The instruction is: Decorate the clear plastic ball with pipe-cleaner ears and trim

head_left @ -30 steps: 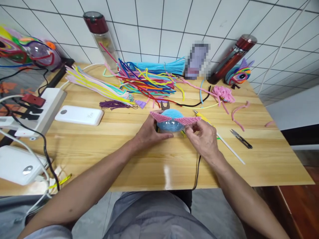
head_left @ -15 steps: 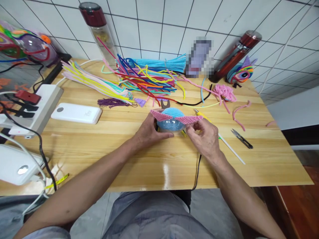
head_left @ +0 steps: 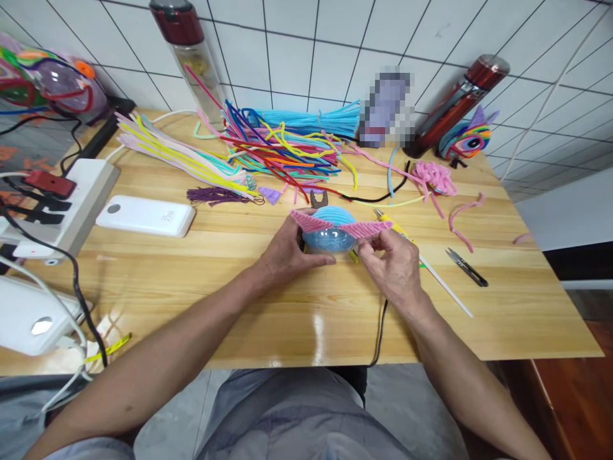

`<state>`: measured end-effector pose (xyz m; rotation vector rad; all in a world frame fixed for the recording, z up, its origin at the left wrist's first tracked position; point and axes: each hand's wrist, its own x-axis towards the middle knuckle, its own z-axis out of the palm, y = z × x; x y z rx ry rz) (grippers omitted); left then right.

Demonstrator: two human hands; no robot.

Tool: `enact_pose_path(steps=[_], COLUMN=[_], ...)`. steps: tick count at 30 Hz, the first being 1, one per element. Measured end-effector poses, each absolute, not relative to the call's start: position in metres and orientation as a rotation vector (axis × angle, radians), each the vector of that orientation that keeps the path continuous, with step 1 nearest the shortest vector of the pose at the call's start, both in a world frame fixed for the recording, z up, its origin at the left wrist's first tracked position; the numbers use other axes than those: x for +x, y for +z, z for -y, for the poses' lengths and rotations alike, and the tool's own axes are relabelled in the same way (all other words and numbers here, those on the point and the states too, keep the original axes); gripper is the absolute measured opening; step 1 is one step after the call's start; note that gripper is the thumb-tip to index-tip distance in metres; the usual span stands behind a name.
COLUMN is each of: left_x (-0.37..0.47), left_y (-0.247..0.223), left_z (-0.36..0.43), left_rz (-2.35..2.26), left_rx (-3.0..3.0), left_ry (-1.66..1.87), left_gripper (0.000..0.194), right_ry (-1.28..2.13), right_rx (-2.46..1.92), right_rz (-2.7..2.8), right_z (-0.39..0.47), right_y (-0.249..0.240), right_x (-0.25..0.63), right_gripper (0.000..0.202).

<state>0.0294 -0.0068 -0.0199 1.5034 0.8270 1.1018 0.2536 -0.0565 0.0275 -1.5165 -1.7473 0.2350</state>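
Observation:
A clear rounded plastic piece (head_left: 329, 240), topped with rows of blue pipe cleaner (head_left: 334, 216), sits between my two hands. Two pink pipe-cleaner flaps stick out from it, a left flap (head_left: 310, 221) and a right flap (head_left: 368, 229). My left hand (head_left: 290, 250) is wrapped round the left side of the plastic piece, thumb along its lower front. With thumb and fingers closed, my right hand (head_left: 393, 260) pinches the right pink flap near its outer end. Behind the right hand lies a yellow-handled tool (head_left: 397, 229), partly covered, with a white stick (head_left: 445, 287) beside it.
Loose pipe cleaners (head_left: 287, 147) are heaped along the back. Small snips (head_left: 467, 267) and a pink pipe-cleaner bundle (head_left: 433, 177) lie on the right. A white power bank (head_left: 146, 216) and a power strip (head_left: 83, 204) with cables are at left. A red flask (head_left: 460, 105) stands behind.
The view has shifted very slightly. Both hands keep the same hold on the plastic piece and the pink flap, with no clear movement.

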Motion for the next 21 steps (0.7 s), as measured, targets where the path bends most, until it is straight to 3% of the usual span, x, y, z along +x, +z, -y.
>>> enact_pose_path(steps=[11, 16, 19, 21], left_x=[0.029, 0.030, 0.031, 0.030], left_y=[-0.022, -0.023, -0.026, -0.028], left_z=[0.007, 0.004, 0.002, 0.000], left_rz=[-0.877, -0.924, -0.989, -0.957], left_rx=[1.593, 1.598, 1.620, 1.646], left_ry=[1.083, 1.116, 1.103, 1.110], left_gripper=[0.095, 0.098, 0.094, 0.095], right_ry=[0.383, 0.437, 0.392, 0.359], right_rx=[-1.466, -1.432, -1.420, -1.413], right_rz=[1.738, 1.600, 1.473, 1.369], right_z=[0.058, 0.062, 0.063, 0.062], right_y=[0.027, 0.023, 0.017, 0.015], right_x=[0.259, 0.264, 0.270, 0.275], right_gripper=[0.015, 0.020, 0.007, 0.012])
